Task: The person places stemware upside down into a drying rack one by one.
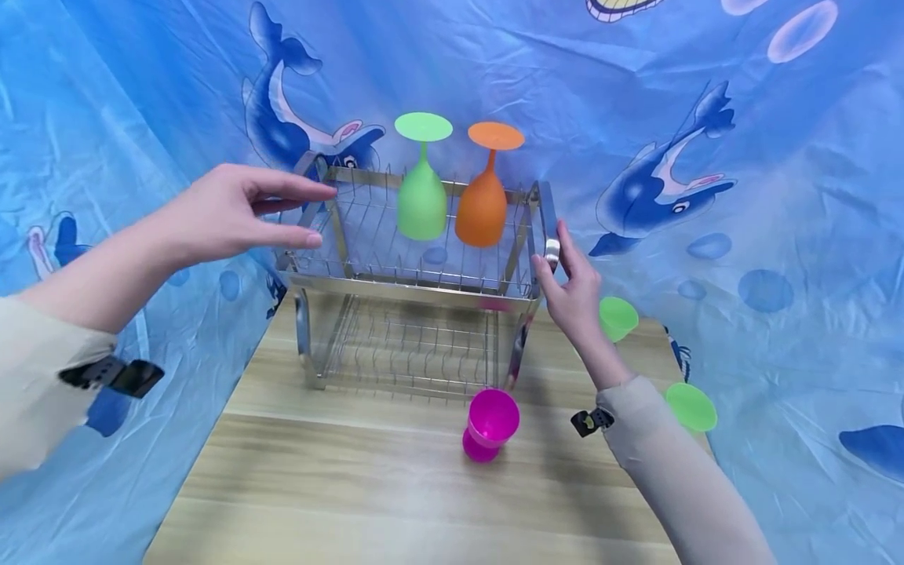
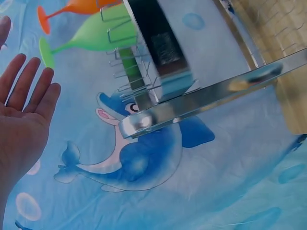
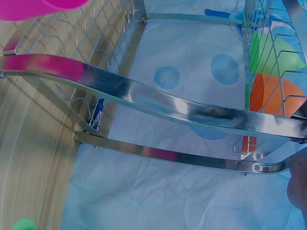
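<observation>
A two-tier metal dish rack (image 1: 417,292) stands on the wooden table. On its upper tier a green goblet (image 1: 422,205) and an orange goblet (image 1: 482,212) are upside down, side by side, feet upward. My left hand (image 1: 243,208) is held near the upper left end of the rack, thumb and fingers spread apart with nothing between them. At the rack's right end my right hand (image 1: 575,294) holds the curved side frame between thumb and fingers. Only a bit of that hand shows at the edge of the right wrist view.
A magenta goblet (image 1: 494,416) stands upright on the table (image 1: 339,486) in front of the rack. Two green cups, one farther back (image 1: 617,318) and another green cup (image 1: 692,406) nearer, are by the table's right edge. Blue dolphin-printed sheeting (image 1: 537,71) surrounds the table.
</observation>
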Motion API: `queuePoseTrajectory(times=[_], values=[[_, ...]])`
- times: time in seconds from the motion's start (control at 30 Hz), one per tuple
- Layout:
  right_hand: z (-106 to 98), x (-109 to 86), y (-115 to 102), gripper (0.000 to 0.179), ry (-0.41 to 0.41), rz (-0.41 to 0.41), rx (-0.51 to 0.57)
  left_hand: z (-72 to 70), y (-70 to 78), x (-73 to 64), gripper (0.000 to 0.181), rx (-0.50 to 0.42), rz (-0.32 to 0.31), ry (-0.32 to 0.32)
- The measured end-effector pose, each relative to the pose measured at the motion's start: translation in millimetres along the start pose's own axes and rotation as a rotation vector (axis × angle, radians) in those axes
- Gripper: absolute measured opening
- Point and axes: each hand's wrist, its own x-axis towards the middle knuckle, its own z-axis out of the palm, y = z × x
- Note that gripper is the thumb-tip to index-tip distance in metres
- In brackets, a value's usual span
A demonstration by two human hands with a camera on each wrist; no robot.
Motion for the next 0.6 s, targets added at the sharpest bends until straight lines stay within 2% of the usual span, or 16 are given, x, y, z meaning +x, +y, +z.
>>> queuePoseTrajectory(times=[0.13,0.27,0.37,0.47,0.6], values=[[0,1.6,10,0.06,-0.021,0.008,0.002,12.9,-4.7,-21.7,0.059,-0.024,0.036,-0.02],[0,1.0,33,0.063,-0.044,0.014,-0.005,34.3,-9.0,-35.4,0.058,-0.04,0.101,-0.082],[-2,0.5,42,0.065,-0.059,0.013,0.003,51.3,-10.2,-41.3,0.057,-0.065,0.156,-0.138],[-4,0.0,43,0.067,-0.074,0.016,0.001,67.4,-12.4,-43.5,0.055,-0.106,0.202,-0.175],[-5,-1.6,43,0.07,-0.096,0.012,-0.016,88.7,-21.9,-45.0,0.052,-0.133,0.228,-0.198]])
